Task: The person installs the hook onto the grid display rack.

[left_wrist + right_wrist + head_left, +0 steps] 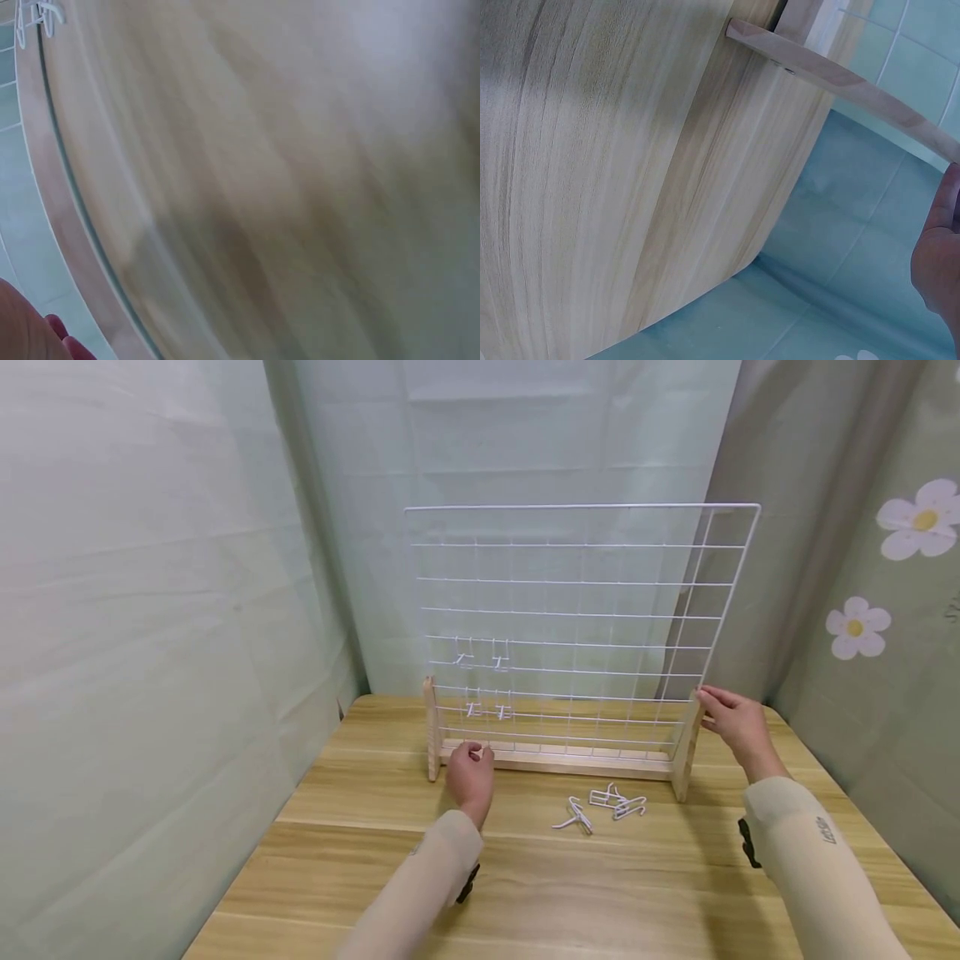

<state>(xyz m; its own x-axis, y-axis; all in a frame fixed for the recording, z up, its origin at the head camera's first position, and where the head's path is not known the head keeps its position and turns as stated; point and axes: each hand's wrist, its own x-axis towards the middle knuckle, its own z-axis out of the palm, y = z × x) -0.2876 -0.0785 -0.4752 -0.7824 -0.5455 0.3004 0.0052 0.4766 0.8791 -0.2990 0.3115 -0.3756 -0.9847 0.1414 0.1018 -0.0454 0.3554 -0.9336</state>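
A white wire grid panel [583, 617] stands upright in a wooden stand [570, 762]. My right hand [738, 727] pinches the top of the stand's right post [686, 747]; the right wrist view shows my fingertips at that post's end [855, 88]. In front of the stand's left end, my left hand [471, 777] has loosely bent fingers and nothing visible between them. Only part of that hand [34, 330] enters the left wrist view. White wire hooks [501, 710] hang on the grid's lower left.
Loose white hooks [577, 817] lie on the wood-grain table [600, 885] in front of the stand, between my hands. Behind the table hangs a pale curtain [555, 443]. Another curtain [862, 718] with printed flowers is at the right.
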